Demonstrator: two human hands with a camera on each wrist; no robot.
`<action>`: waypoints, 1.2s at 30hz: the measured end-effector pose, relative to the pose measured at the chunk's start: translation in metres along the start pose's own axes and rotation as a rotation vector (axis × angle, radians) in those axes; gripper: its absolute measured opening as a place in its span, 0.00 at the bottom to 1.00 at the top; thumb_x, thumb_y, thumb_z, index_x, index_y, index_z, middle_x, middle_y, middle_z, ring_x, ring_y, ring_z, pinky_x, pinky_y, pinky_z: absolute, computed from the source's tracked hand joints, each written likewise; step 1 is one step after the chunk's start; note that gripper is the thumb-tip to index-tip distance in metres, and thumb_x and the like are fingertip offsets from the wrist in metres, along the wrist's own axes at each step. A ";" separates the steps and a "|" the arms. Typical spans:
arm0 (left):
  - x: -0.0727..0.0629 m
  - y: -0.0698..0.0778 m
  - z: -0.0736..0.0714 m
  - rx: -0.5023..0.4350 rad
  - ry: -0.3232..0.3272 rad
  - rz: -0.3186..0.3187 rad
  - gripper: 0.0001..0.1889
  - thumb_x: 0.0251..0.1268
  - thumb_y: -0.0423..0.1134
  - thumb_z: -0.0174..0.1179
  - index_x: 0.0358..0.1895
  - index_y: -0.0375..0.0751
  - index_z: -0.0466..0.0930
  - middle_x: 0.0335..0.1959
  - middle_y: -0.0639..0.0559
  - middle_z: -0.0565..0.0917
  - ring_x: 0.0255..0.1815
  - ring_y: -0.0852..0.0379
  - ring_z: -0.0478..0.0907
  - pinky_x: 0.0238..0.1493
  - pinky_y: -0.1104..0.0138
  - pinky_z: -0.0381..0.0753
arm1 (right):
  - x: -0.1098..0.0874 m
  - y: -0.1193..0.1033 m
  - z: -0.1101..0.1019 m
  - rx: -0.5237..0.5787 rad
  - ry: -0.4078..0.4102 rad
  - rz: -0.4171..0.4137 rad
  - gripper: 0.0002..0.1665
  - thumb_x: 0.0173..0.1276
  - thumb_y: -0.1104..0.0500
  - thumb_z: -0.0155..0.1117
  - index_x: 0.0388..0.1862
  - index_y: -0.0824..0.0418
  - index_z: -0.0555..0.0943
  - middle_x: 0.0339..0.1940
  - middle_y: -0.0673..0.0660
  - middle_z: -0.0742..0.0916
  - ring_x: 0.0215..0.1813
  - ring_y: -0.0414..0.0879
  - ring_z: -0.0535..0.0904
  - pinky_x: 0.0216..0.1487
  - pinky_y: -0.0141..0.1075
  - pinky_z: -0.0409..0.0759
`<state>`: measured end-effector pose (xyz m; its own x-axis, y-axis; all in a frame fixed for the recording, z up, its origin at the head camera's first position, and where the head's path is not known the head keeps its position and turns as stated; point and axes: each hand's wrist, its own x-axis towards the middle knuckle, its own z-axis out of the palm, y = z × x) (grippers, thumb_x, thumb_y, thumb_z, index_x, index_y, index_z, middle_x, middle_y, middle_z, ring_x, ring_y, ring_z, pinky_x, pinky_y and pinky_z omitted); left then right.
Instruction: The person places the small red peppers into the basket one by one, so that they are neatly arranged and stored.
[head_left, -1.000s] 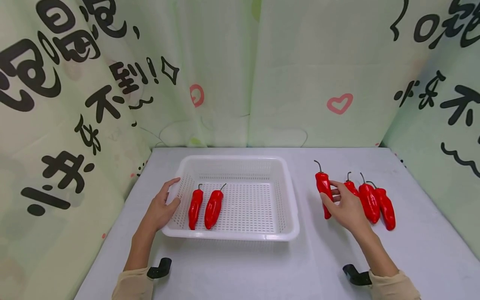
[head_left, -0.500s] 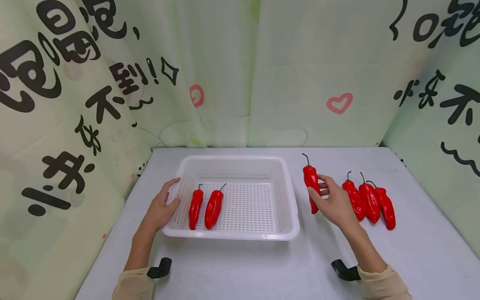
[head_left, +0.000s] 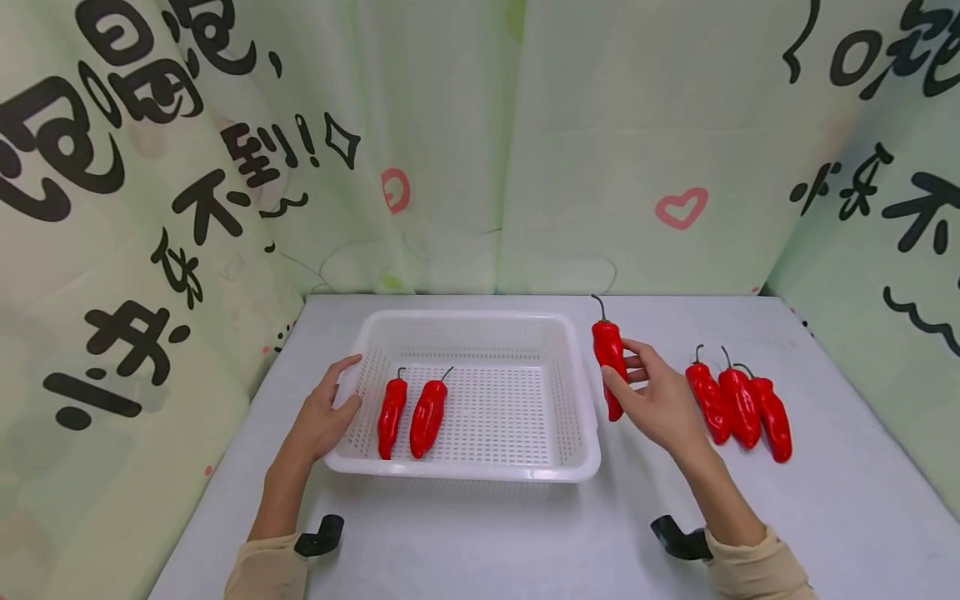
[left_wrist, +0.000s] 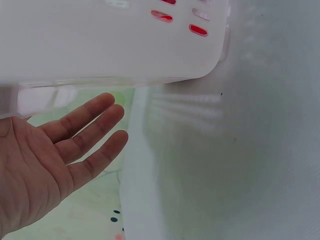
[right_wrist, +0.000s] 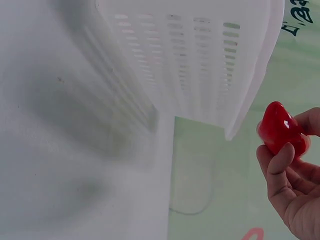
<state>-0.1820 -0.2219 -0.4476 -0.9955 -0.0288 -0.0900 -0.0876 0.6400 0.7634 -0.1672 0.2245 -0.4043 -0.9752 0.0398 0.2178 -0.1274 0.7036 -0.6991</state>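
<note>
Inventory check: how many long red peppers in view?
6: two red peppers in the white perforated plastic basket, one in the right hand, three on the white table.

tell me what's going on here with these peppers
A person's right hand holds a red pepper, raised just outside the right end of a white basket. The left hand is at the basket's left end, its fingers by the rim. Two other peppers lie side by side in the left part of the basket, stems pointing away from the person. Three more peppers lie close together on the table, off to the right.
</note>
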 end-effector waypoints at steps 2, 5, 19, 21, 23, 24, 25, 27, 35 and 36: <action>0.000 0.000 0.000 0.000 0.001 -0.003 0.35 0.71 0.40 0.51 0.80 0.58 0.55 0.75 0.34 0.67 0.59 0.32 0.77 0.45 0.46 0.88 | -0.001 -0.004 0.002 0.024 0.008 -0.025 0.42 0.67 0.53 0.71 0.75 0.64 0.67 0.59 0.69 0.83 0.51 0.63 0.83 0.40 0.53 0.89; 0.000 0.000 0.000 -0.002 0.004 -0.005 0.35 0.71 0.40 0.51 0.80 0.59 0.55 0.75 0.34 0.67 0.58 0.33 0.78 0.45 0.47 0.88 | -0.001 -0.008 0.007 0.066 -0.002 -0.048 0.40 0.68 0.55 0.71 0.75 0.65 0.67 0.58 0.69 0.83 0.51 0.62 0.83 0.41 0.53 0.89; -0.001 0.003 0.000 -0.007 -0.002 -0.026 0.33 0.72 0.40 0.50 0.80 0.59 0.56 0.75 0.33 0.68 0.64 0.30 0.75 0.48 0.44 0.87 | -0.002 -0.026 0.031 0.139 -0.078 -0.062 0.36 0.70 0.56 0.68 0.73 0.65 0.69 0.55 0.67 0.84 0.50 0.58 0.82 0.41 0.48 0.90; -0.001 0.004 0.000 -0.008 -0.002 -0.027 0.33 0.72 0.40 0.51 0.80 0.59 0.56 0.75 0.33 0.67 0.65 0.30 0.74 0.48 0.44 0.87 | -0.001 -0.028 0.035 0.143 -0.086 -0.062 0.36 0.70 0.56 0.69 0.72 0.65 0.69 0.55 0.67 0.84 0.50 0.58 0.82 0.41 0.48 0.90; -0.001 0.004 0.000 -0.008 -0.001 -0.028 0.34 0.72 0.40 0.51 0.80 0.59 0.56 0.75 0.33 0.67 0.66 0.29 0.73 0.48 0.44 0.87 | -0.001 -0.030 0.038 0.145 -0.095 -0.060 0.36 0.70 0.56 0.69 0.72 0.65 0.69 0.55 0.67 0.84 0.50 0.58 0.82 0.41 0.47 0.90; -0.001 0.003 0.000 -0.008 0.000 -0.027 0.34 0.72 0.40 0.50 0.80 0.58 0.56 0.75 0.33 0.67 0.65 0.30 0.74 0.48 0.44 0.87 | -0.001 -0.031 0.039 0.148 -0.099 -0.058 0.36 0.70 0.56 0.69 0.72 0.65 0.69 0.55 0.67 0.84 0.50 0.58 0.82 0.40 0.47 0.90; -0.001 0.003 0.001 -0.009 0.001 -0.027 0.33 0.72 0.40 0.50 0.80 0.59 0.56 0.75 0.33 0.67 0.65 0.30 0.74 0.48 0.45 0.87 | -0.001 -0.032 0.040 0.152 -0.102 -0.057 0.36 0.69 0.56 0.69 0.72 0.65 0.69 0.55 0.66 0.84 0.50 0.58 0.82 0.40 0.47 0.90; 0.000 0.003 0.001 -0.011 0.004 -0.027 0.33 0.72 0.40 0.50 0.80 0.59 0.57 0.74 0.33 0.68 0.63 0.31 0.76 0.47 0.46 0.88 | -0.002 -0.034 0.042 0.160 -0.106 -0.055 0.36 0.69 0.57 0.69 0.73 0.65 0.69 0.55 0.66 0.84 0.50 0.58 0.82 0.40 0.47 0.90; 0.001 0.001 0.001 -0.020 0.010 -0.024 0.33 0.72 0.40 0.50 0.79 0.59 0.57 0.71 0.32 0.71 0.54 0.34 0.80 0.42 0.49 0.89 | -0.003 -0.043 0.050 0.183 -0.124 -0.061 0.35 0.69 0.58 0.69 0.72 0.65 0.69 0.53 0.65 0.84 0.49 0.57 0.82 0.39 0.45 0.90; 0.001 0.001 0.001 -0.019 0.009 -0.025 0.33 0.72 0.40 0.50 0.80 0.59 0.57 0.72 0.32 0.71 0.55 0.34 0.80 0.43 0.49 0.89 | -0.003 -0.044 0.052 0.185 -0.126 -0.064 0.35 0.69 0.58 0.69 0.72 0.65 0.70 0.53 0.65 0.84 0.49 0.56 0.82 0.39 0.45 0.90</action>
<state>-0.1827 -0.2205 -0.4480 -0.9933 -0.0510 -0.1035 -0.1125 0.6246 0.7728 -0.1676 0.1567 -0.4096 -0.9775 -0.0975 0.1873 -0.2095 0.5594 -0.8020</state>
